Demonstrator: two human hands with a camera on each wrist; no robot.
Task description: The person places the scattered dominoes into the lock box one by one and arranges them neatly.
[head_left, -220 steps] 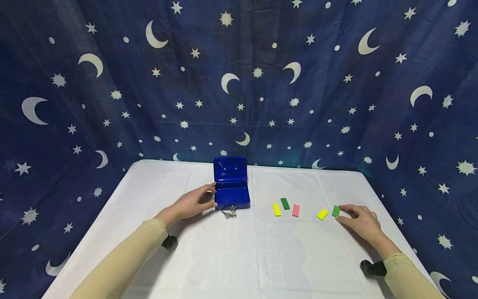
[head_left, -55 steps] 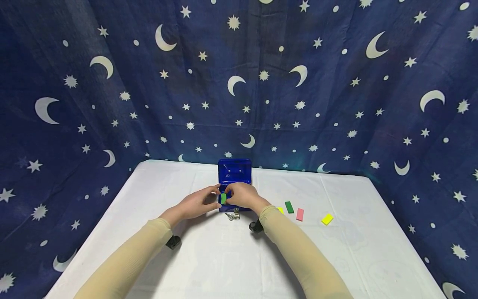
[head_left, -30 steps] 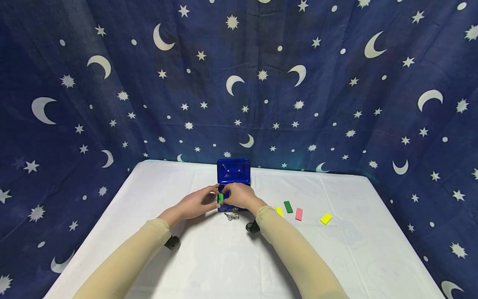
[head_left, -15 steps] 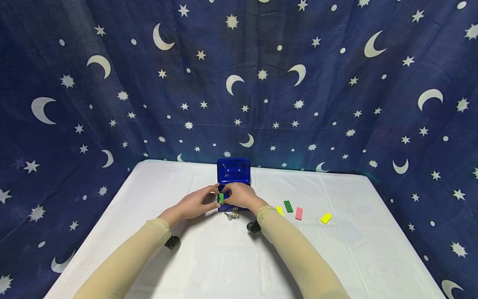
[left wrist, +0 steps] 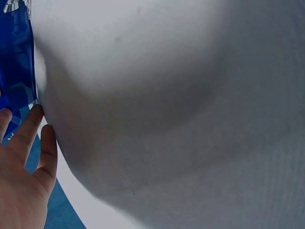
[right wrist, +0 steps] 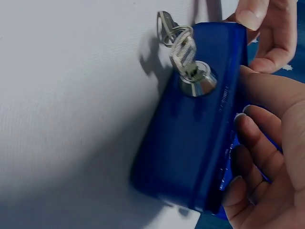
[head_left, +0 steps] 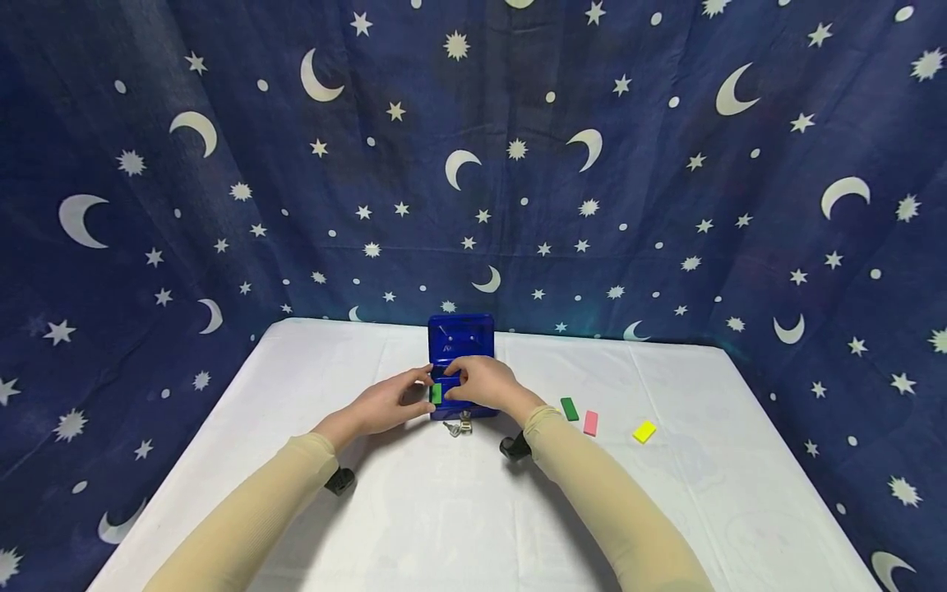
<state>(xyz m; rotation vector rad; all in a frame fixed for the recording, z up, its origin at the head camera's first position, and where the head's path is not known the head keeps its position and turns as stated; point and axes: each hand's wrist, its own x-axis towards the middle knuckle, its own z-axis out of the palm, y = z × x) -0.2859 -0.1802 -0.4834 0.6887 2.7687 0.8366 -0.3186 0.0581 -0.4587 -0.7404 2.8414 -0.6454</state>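
Note:
A small blue cash box (head_left: 461, 335) stands with its lid raised at the back middle of the table. My left hand (head_left: 380, 404) grips its left side; the right wrist view shows the thumb at the front corner. Inside the box, by the left wall, is a light green block (head_left: 436, 394). Just right of that block, my right hand (head_left: 487, 383) reaches over the box, loosely bent fingers apart from the block. A lock (right wrist: 198, 81) with keys (right wrist: 183, 47) sticks out of the box front. My right hand covers much of the interior.
Right of the box lie a dark green block (head_left: 569, 409), a pink block (head_left: 590, 423) and a yellow block (head_left: 644, 432). Another yellow block is almost wholly behind the right sleeve (head_left: 592, 485). A starry dark blue curtain (head_left: 518, 189) encloses the white table (head_left: 444, 510).
My right hand has brought the light green block from the table's right side into the box. It has now let go and shifted slightly right. My left hand has stayed at the box.

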